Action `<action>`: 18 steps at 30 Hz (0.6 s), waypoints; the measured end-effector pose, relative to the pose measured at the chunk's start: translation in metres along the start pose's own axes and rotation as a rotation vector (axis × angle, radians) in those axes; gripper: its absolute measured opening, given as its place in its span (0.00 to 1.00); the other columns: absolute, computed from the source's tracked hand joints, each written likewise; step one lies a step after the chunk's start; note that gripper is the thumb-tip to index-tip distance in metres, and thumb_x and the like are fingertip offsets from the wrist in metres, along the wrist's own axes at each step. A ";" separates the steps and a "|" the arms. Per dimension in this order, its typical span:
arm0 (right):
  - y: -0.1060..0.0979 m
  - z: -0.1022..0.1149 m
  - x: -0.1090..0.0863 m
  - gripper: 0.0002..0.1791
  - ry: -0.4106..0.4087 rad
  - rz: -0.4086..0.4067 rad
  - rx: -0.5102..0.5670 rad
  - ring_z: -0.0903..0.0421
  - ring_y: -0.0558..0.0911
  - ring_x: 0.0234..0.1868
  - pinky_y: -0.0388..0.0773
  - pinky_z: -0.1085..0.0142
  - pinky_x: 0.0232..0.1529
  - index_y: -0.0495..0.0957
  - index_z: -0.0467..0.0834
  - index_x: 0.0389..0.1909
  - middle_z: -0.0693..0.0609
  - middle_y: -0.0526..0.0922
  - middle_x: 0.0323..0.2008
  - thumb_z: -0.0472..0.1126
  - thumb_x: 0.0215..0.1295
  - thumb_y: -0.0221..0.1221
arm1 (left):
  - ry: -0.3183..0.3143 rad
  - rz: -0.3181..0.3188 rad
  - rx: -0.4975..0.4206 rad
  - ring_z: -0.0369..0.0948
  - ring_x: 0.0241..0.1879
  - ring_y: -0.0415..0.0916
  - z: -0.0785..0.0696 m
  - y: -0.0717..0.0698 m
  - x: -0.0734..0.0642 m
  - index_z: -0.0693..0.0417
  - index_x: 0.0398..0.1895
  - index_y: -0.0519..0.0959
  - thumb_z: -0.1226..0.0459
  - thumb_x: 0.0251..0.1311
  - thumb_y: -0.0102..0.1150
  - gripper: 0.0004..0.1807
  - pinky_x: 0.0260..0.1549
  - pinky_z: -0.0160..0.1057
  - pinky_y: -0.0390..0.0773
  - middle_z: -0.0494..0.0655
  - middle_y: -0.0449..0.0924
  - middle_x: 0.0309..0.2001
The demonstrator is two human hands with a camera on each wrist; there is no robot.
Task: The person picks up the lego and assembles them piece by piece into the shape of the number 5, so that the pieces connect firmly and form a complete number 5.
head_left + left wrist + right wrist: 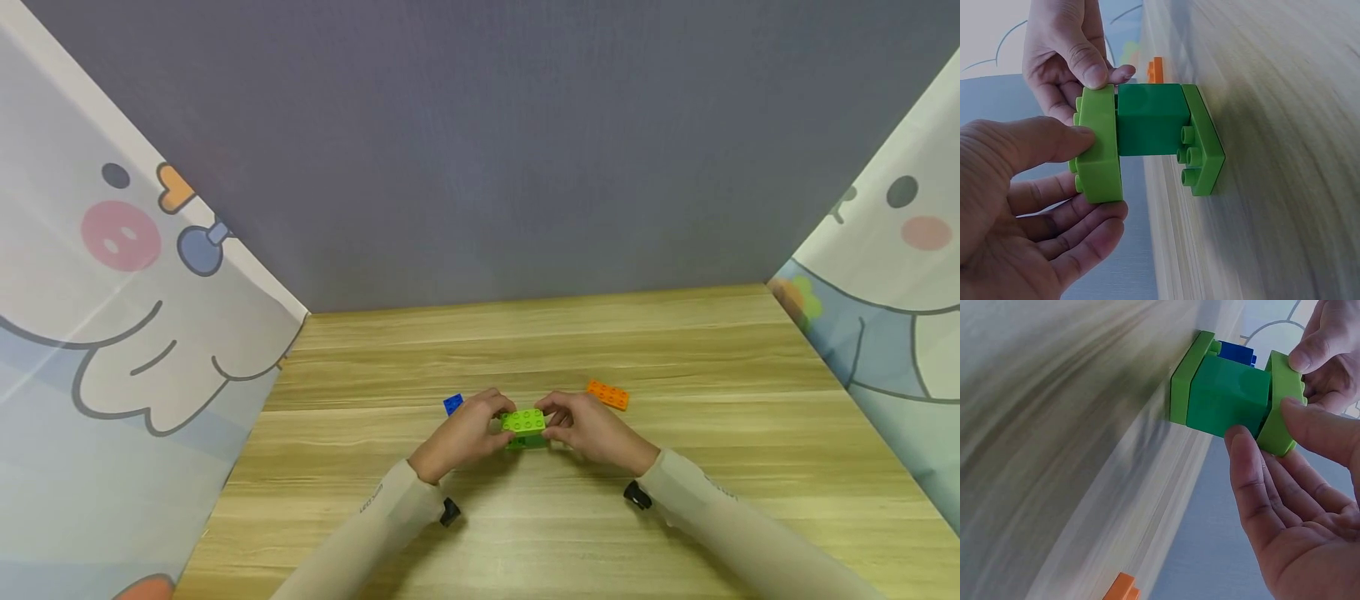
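Both hands hold a light green toy brick (pixel 523 421) from its two ends, studs facing up. My left hand (pixel 471 429) has thumb and fingers about its left end; my right hand (pixel 588 427) pinches the right end, one fingertip right at the block below. Under that brick stands a dark green block (pixel 1152 119), with a narrow gap between the two in the right wrist view. The dark green block sits on a flat light green plate (pixel 1207 147) on the table, whose studs show on one side.
A blue brick (pixel 453 403) lies just beyond the left hand, and an orange brick (pixel 608 395) beyond the right. The wooden table (pixel 525 533) ends at a grey back wall (pixel 525 167); printed curtains (pixel 112 333) flank both sides.
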State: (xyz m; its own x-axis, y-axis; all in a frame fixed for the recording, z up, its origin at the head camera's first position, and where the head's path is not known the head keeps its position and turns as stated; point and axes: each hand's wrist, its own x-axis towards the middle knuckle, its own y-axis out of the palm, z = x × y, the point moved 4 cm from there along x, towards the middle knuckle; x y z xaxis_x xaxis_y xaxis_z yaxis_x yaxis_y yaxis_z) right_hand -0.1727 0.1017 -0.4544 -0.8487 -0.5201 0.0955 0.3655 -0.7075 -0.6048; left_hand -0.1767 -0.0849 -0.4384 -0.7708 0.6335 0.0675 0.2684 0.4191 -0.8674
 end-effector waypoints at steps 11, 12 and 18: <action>-0.001 -0.003 0.001 0.18 0.046 0.023 0.027 0.61 0.81 0.34 0.79 0.71 0.33 0.78 0.40 0.49 0.50 0.82 0.41 0.34 0.56 0.66 | -0.006 0.005 0.008 0.41 0.42 0.76 -0.001 0.000 0.001 0.54 0.46 0.80 0.61 0.56 0.67 0.15 0.39 0.32 0.75 0.39 0.74 0.40; -0.001 -0.003 0.001 0.18 0.045 0.026 0.031 0.60 0.81 0.34 0.79 0.70 0.33 0.78 0.40 0.49 0.50 0.82 0.41 0.34 0.56 0.66 | -0.010 0.007 0.007 0.41 0.42 0.76 -0.001 0.000 0.001 0.54 0.46 0.80 0.61 0.56 0.67 0.15 0.39 0.31 0.75 0.39 0.74 0.40; -0.002 -0.004 0.002 0.18 0.046 0.045 0.050 0.59 0.81 0.34 0.79 0.71 0.32 0.79 0.40 0.48 0.52 0.82 0.39 0.35 0.56 0.67 | -0.016 0.014 -0.018 0.41 0.41 0.76 0.001 0.000 0.002 0.54 0.47 0.80 0.61 0.56 0.67 0.16 0.38 0.31 0.75 0.38 0.74 0.40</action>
State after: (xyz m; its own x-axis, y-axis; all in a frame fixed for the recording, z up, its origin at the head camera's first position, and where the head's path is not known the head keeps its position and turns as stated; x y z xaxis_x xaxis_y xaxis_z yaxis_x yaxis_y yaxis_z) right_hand -0.1766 0.1041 -0.4565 -0.8473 -0.5301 0.0316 0.4214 -0.7074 -0.5674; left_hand -0.1793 -0.0842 -0.4388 -0.7760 0.6289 0.0473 0.2894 0.4218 -0.8593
